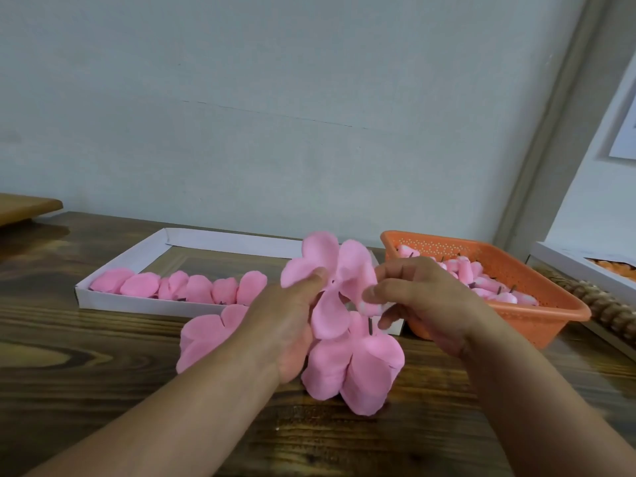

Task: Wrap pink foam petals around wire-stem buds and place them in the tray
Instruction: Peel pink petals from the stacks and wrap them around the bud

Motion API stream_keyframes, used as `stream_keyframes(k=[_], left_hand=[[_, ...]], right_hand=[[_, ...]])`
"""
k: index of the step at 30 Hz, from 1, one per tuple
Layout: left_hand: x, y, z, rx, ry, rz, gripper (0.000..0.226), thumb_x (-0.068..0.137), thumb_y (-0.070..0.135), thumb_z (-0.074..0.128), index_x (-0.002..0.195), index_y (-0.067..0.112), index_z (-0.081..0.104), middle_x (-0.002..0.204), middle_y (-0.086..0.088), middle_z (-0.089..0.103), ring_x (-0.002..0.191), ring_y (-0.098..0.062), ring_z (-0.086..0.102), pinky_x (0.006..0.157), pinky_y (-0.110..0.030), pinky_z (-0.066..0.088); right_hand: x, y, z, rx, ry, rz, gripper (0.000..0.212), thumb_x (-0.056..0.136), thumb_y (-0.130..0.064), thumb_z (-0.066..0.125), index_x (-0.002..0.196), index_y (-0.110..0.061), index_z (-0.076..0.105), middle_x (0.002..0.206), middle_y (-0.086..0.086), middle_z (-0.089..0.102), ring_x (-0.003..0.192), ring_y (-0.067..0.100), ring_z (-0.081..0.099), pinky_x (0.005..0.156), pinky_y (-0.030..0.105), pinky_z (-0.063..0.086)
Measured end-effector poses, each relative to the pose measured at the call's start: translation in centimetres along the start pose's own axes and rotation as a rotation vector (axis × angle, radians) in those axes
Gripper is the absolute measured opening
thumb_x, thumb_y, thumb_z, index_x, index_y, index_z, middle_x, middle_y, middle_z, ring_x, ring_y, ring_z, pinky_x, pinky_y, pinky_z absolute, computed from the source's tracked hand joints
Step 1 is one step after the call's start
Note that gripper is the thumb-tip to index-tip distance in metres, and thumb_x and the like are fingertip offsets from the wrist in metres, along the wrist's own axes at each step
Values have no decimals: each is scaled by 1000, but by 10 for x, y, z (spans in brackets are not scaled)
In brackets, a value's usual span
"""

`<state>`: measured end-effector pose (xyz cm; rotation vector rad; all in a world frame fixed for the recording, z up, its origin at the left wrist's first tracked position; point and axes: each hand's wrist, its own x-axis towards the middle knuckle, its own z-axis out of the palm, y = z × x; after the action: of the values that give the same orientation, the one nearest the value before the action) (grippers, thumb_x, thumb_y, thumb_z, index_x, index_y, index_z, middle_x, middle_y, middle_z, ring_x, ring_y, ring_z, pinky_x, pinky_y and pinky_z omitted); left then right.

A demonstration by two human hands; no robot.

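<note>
My left hand (292, 318) holds up a pink foam petal piece (330, 270) by its middle, thumb pressed on the front. My right hand (423, 297) pinches a pale pink bud (370, 306) against the petals, its dark wire stem (370, 326) pointing down. More pink petal pieces lie in a pile (358, 366) on the table under my hands. The white cardboard tray (144, 256) behind holds a row of wrapped pink buds (179, 285). An orange plastic basket (537, 315) at the right holds several unwrapped buds (481, 277).
The wooden table (103, 356) stands against a pale wall. A wooden board (24, 206) sits at the far left. At the right edge are another white tray (578, 266) with orange contents and a brown ridged object (605, 306).
</note>
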<state>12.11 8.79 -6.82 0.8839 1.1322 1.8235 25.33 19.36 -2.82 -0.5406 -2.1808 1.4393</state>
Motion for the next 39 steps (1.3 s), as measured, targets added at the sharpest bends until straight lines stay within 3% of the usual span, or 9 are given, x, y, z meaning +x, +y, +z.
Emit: stream_keyframes(k=[5,7,10,12,14,19,30,34,39], left_hand=[[0,-5,0,83,142,37,20,75,37,54,65,26,68,73,5,67,72,-12,64,83,-49,54],[-3,-5,1,102,155,51,30,84,35,51,60,32,68,58,15,64,63,-5,64,67,-35,56],[-7,-1,6,167,21,56,27,82,50,49,79,37,72,64,15,66,63,2,66,60,-18,51],[-5,-2,3,165,94,2,43,75,68,62,94,31,72,99,9,70,102,-14,68,92,-43,52],[-6,-2,0,177,116,2,37,81,65,58,101,37,71,112,13,65,121,-21,56,104,-52,41],[-9,-4,-2,134,164,-35,27,97,33,48,108,22,71,103,1,74,102,-17,68,97,-46,47],[-13,-4,-3,165,73,-89,32,99,31,47,91,20,76,93,-2,76,90,-16,72,79,-35,57],[-14,-3,-2,181,80,-76,31,98,33,49,84,27,76,92,-3,76,91,-17,72,91,-43,53],[-17,-2,0,203,99,-82,26,94,36,54,95,18,73,95,-5,75,96,-22,70,97,-51,49]], right_hand=[[-6,3,3,103,331,-270,4,68,-15,72,71,-14,74,71,5,69,64,5,58,58,21,46],[-10,-2,11,153,407,-377,6,70,-14,69,72,-15,74,71,2,70,71,6,62,61,19,48],[-15,-7,24,68,358,-433,7,72,-13,67,74,-11,73,77,11,70,74,23,63,67,30,52],[-16,-7,29,-44,348,-434,10,71,-16,68,77,-8,72,75,16,68,69,31,61,63,38,50],[-16,-6,31,-121,363,-457,13,70,-16,67,76,-5,70,69,16,64,59,27,52,53,32,44],[-19,-5,31,-260,379,-459,12,66,-17,68,72,-8,69,63,-1,60,57,1,45,54,10,35],[-19,1,35,-620,353,-532,12,70,-13,70,76,-4,68,67,3,59,66,15,49,61,29,41],[-19,1,36,-653,344,-541,16,70,-18,65,74,-3,67,66,4,60,65,17,49,61,33,41],[-18,6,34,-608,355,-497,12,71,-10,76,81,-10,70,106,-5,60,100,8,53,84,16,42]])
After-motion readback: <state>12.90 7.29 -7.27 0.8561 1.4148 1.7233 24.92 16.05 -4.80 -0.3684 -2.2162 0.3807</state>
